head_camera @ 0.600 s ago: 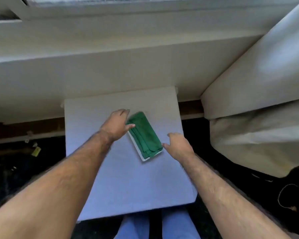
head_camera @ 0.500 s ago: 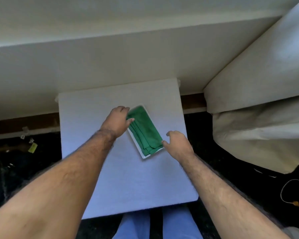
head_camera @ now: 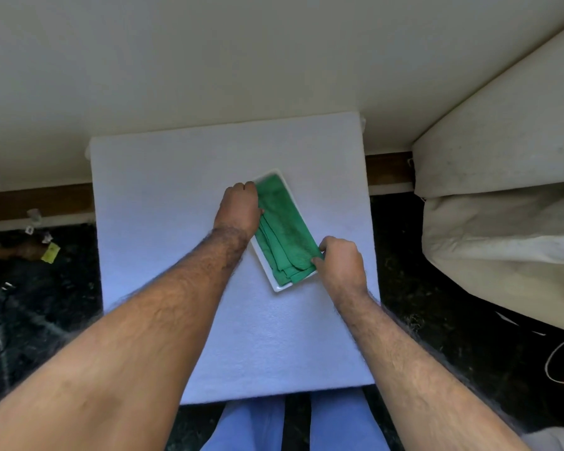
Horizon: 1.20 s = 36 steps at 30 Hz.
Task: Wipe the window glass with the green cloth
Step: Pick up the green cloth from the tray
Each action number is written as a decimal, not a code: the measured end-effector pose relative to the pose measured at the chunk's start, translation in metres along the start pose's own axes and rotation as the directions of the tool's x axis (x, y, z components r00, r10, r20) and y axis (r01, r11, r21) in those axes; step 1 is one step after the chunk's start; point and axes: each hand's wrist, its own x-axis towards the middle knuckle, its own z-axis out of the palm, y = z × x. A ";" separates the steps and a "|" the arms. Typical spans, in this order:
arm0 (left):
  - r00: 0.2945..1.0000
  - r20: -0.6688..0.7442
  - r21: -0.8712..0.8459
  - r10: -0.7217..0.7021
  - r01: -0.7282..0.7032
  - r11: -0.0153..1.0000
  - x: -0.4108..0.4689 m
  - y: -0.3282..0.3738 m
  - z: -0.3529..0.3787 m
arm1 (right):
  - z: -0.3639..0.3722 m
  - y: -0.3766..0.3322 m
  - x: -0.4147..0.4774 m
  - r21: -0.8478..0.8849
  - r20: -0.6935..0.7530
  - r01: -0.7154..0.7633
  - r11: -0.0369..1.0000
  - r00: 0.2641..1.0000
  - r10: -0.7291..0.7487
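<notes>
Green cloth folded in white tray on table; left hand curled against cloth edge, right hand pinching corner; risk: tray lifting or sliding with cloth.

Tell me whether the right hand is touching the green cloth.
Touching. The head view shows the right hand with its fingertips pressed on the lower right edge of the green cloth, no gap between them.

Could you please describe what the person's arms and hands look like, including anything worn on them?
Both forearms are bare and hairy, with no sleeves, gloves, watch or rings visible on the left hand or the right hand. Light blue trousers show at the bottom edge.
</notes>
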 end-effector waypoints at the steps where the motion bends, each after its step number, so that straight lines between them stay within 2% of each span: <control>1: 1.000 0.004 -0.037 -0.028 0.028 0.999 0.002 0.000 0.000 | 0.001 0.000 0.000 0.001 -0.010 0.004 1.000 1.000 -0.004; 5: 0.991 0.022 -0.173 -0.131 0.133 0.976 0.005 0.001 -0.004 | 0.002 -0.002 -0.008 0.031 -0.046 0.026 0.999 0.999 -0.024; 8: 0.978 0.015 -0.282 -0.206 0.202 0.938 0.001 0.004 -0.009 | -0.002 -0.004 -0.015 0.173 -0.053 -0.012 0.985 0.998 0.022; 10: 0.976 0.018 -0.314 -0.219 0.213 0.925 -0.005 0.004 -0.013 | -0.008 -0.004 -0.018 0.269 -0.038 0.008 0.963 0.999 0.002; 14: 0.977 0.035 -0.369 -0.210 0.208 0.906 -0.021 0.000 -0.035 | -0.031 -0.007 -0.027 0.516 -0.022 0.005 0.857 1.000 0.008; 19: 0.977 0.054 -0.488 -0.208 0.207 0.848 -0.053 0.005 -0.085 | -0.079 -0.019 -0.046 0.653 -0.005 -0.037 0.757 0.999 0.053; 24: 0.983 -0.011 -0.651 -0.181 0.130 0.748 -0.084 0.016 -0.154 | -0.150 -0.041 -0.060 0.637 -0.087 0.074 0.767 0.996 -0.023; 28: 0.988 -0.030 -0.794 -0.152 0.069 0.604 -0.108 0.031 -0.213 | -0.219 -0.065 -0.080 0.596 -0.188 0.164 0.786 0.980 -0.062; 36: 0.979 -0.188 -0.849 -0.081 -0.121 0.514 -0.154 0.065 -0.329 | -0.334 -0.105 -0.132 0.595 -0.324 0.333 0.731 0.932 -0.161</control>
